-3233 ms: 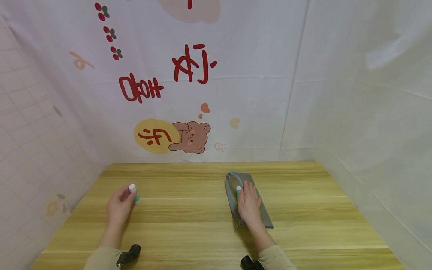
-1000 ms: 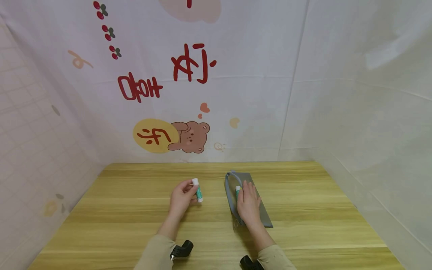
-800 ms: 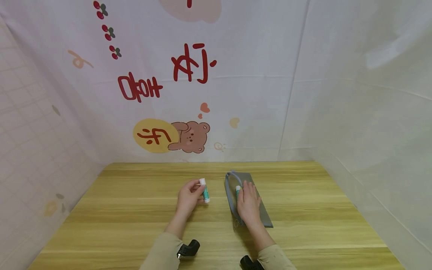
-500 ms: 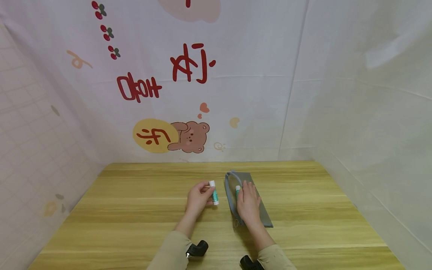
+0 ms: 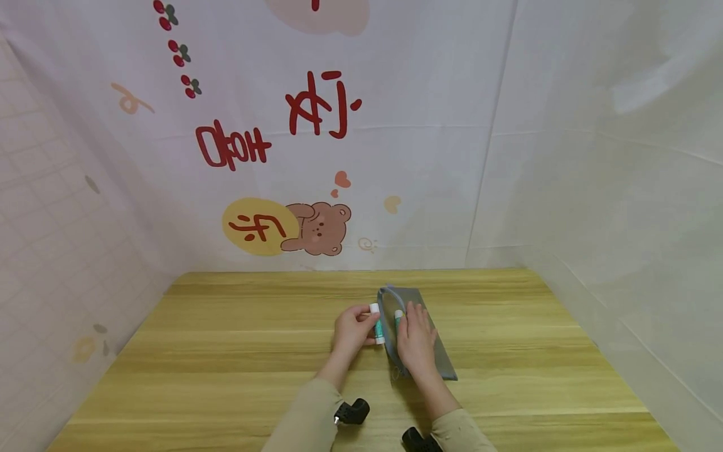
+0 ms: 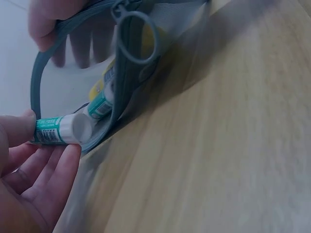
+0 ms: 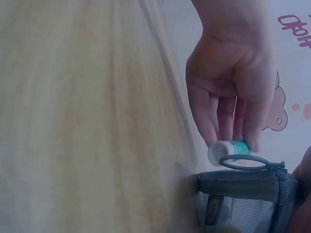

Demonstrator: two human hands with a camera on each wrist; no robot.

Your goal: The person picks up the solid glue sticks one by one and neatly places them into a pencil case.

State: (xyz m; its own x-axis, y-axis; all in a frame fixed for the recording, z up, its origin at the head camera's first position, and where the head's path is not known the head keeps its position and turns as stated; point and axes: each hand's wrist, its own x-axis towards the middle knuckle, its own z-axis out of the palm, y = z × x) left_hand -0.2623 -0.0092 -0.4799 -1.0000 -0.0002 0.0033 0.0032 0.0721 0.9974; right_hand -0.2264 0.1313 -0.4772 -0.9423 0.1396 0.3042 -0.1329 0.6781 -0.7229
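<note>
A green-and-white glue stick [image 6: 58, 128] is pinched between the thumb and fingers of my left hand [image 5: 353, 333], right at the pouch's opening. The grey mesh zip pouch [image 5: 443, 358] lies on the table, its opening facing left and spread wide. My right hand [image 5: 417, 339] lies over the pouch and holds its rim, which passes between thumb and fingers in the left wrist view. Inside the pouch, a second glue stick [image 6: 101, 104] and something yellow [image 6: 95, 91] show. A ring-shaped zip pull [image 6: 138, 38] hangs at the pouch's near end.
The wood-grain table [image 5: 254, 351] reaches back to a white printed cloth [image 5: 429, 157] that hangs behind and along both sides. Black camera mounts [image 5: 353, 412] stick out from both wrists.
My left hand has carried the glue stick rightward from the table's left side to the pouch's opening. The right hand and pouch have stayed in place.
</note>
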